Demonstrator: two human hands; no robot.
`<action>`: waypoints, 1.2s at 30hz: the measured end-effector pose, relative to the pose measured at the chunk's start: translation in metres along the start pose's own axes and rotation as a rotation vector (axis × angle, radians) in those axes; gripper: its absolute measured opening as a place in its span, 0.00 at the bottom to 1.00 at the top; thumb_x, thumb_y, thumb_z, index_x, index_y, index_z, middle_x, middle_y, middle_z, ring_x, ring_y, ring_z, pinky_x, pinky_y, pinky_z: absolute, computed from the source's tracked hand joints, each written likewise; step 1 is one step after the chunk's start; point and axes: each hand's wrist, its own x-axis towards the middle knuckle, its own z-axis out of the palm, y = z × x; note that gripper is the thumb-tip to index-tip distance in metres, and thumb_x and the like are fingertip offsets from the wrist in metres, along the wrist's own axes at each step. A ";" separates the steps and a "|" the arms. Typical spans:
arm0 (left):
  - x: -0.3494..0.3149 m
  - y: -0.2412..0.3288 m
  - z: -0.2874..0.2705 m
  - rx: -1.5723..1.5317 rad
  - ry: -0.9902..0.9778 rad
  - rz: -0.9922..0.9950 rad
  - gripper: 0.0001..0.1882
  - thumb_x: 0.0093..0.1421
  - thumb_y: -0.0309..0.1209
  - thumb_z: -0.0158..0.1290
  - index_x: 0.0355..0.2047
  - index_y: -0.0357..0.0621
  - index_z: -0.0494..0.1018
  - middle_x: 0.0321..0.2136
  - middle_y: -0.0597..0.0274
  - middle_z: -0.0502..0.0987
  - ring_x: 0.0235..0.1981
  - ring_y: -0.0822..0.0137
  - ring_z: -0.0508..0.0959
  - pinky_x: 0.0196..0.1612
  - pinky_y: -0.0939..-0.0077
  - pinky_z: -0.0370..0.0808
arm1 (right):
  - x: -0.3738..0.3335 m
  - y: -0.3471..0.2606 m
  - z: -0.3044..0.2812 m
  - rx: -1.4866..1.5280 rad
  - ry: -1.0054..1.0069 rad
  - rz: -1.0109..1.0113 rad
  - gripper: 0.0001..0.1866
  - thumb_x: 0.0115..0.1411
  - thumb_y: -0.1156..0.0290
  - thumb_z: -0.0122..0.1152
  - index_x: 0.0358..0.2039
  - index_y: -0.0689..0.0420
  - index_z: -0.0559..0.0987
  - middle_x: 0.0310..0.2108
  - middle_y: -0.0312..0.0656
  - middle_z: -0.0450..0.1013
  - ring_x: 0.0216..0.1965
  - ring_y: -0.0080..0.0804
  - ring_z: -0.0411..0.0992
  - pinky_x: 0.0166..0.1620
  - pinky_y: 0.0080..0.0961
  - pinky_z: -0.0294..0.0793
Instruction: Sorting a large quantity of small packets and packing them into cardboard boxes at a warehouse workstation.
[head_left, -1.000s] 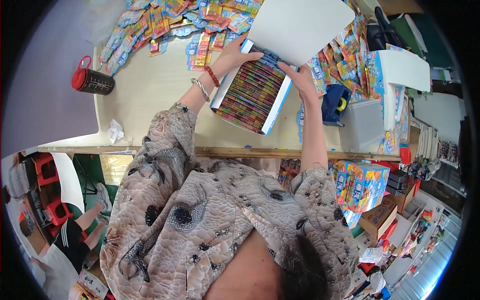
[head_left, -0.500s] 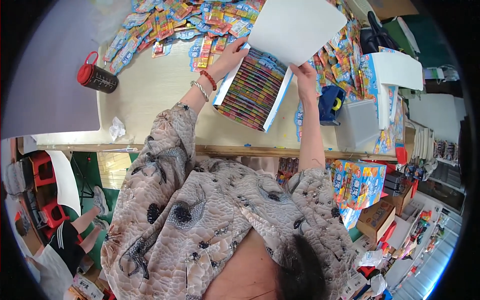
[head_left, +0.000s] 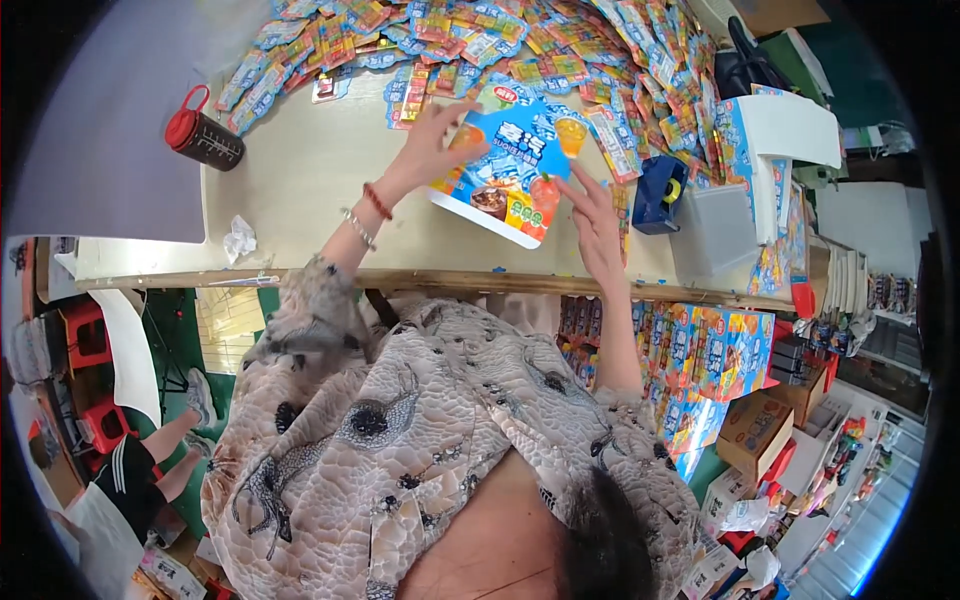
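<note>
Blue, orange-printed, flat cardboard box (head_left: 520, 165), lid folded over, above pale, wood-edged tabletop (head_left: 320, 185); I see left hand (head_left: 430, 150) spread across its left side; right hand (head_left: 593, 220), fingers parted, at right edge.

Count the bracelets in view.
2: a red bracelet by the left hand and a silver bracelet nearer the sleeve, same wrist. Sleeves could hide more.
</note>
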 end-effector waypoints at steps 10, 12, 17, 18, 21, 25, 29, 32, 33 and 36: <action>-0.024 0.050 -0.058 -0.439 -0.455 -0.398 0.33 0.55 0.24 0.58 0.61 0.55 0.63 0.25 0.70 0.66 0.26 0.77 0.65 0.31 0.81 0.66 | -0.011 -0.060 0.007 0.923 0.106 0.647 0.45 0.53 0.82 0.62 0.67 0.53 0.48 0.40 0.43 0.71 0.34 0.22 0.71 0.36 0.14 0.69; -0.019 0.048 -0.064 -0.374 -0.541 -0.209 0.32 0.56 0.19 0.55 0.62 0.48 0.62 0.35 0.72 0.71 0.32 0.81 0.66 0.36 0.82 0.69 | -0.010 -0.064 0.005 0.837 0.180 0.394 0.45 0.53 0.84 0.60 0.67 0.53 0.48 0.39 0.42 0.71 0.35 0.23 0.71 0.38 0.18 0.72; -0.021 0.057 -0.063 -0.074 -0.515 -0.149 0.31 0.53 0.20 0.58 0.58 0.51 0.67 0.39 0.67 0.73 0.36 0.74 0.71 0.40 0.77 0.71 | -0.011 -0.069 0.000 0.465 0.086 0.318 0.40 0.52 0.84 0.61 0.64 0.53 0.58 0.39 0.38 0.72 0.35 0.21 0.70 0.39 0.19 0.72; -0.025 0.055 -0.060 -0.038 -0.431 -0.052 0.30 0.52 0.21 0.58 0.57 0.51 0.68 0.38 0.65 0.73 0.35 0.72 0.72 0.39 0.77 0.71 | -0.011 -0.072 0.001 0.333 0.084 0.241 0.37 0.51 0.84 0.62 0.62 0.54 0.64 0.38 0.37 0.72 0.34 0.20 0.70 0.38 0.17 0.71; -0.031 0.055 -0.058 -0.011 -0.311 0.065 0.26 0.52 0.22 0.59 0.53 0.50 0.72 0.35 0.62 0.74 0.32 0.69 0.73 0.36 0.77 0.71 | -0.015 -0.073 0.007 0.256 0.173 0.274 0.27 0.50 0.82 0.64 0.53 0.56 0.74 0.33 0.38 0.73 0.30 0.19 0.69 0.34 0.16 0.68; -0.045 0.050 -0.050 0.050 -0.207 0.133 0.18 0.53 0.23 0.57 0.47 0.47 0.76 0.29 0.61 0.73 0.29 0.65 0.75 0.33 0.74 0.74 | -0.018 -0.073 0.023 0.329 0.296 0.312 0.19 0.50 0.81 0.64 0.44 0.59 0.80 0.26 0.38 0.72 0.26 0.19 0.68 0.29 0.17 0.65; -0.057 0.045 -0.045 0.045 -0.191 0.131 0.17 0.53 0.23 0.57 0.45 0.47 0.77 0.29 0.62 0.73 0.28 0.65 0.75 0.32 0.74 0.74 | -0.023 -0.072 0.026 0.241 0.277 0.316 0.15 0.50 0.81 0.65 0.41 0.59 0.81 0.23 0.38 0.71 0.23 0.22 0.67 0.27 0.20 0.64; -0.062 0.042 -0.045 0.046 -0.190 0.179 0.17 0.53 0.23 0.57 0.45 0.48 0.77 0.28 0.62 0.73 0.27 0.65 0.75 0.31 0.75 0.74 | -0.030 -0.071 0.032 0.178 0.264 0.268 0.16 0.51 0.80 0.65 0.42 0.58 0.81 0.23 0.39 0.70 0.23 0.24 0.67 0.27 0.20 0.64; -0.063 0.040 -0.046 0.057 -0.232 0.139 0.17 0.52 0.24 0.59 0.44 0.47 0.77 0.29 0.63 0.74 0.29 0.66 0.75 0.32 0.74 0.74 | -0.033 -0.070 0.035 0.159 0.263 0.254 0.16 0.51 0.79 0.65 0.42 0.57 0.81 0.24 0.39 0.70 0.24 0.26 0.67 0.27 0.20 0.64; -0.058 0.037 -0.052 0.153 -0.294 0.194 0.19 0.51 0.26 0.60 0.45 0.49 0.76 0.35 0.63 0.74 0.37 0.64 0.74 0.38 0.71 0.73 | -0.041 -0.064 0.040 -0.019 0.266 0.146 0.18 0.50 0.77 0.66 0.44 0.53 0.81 0.29 0.38 0.70 0.30 0.30 0.67 0.33 0.25 0.66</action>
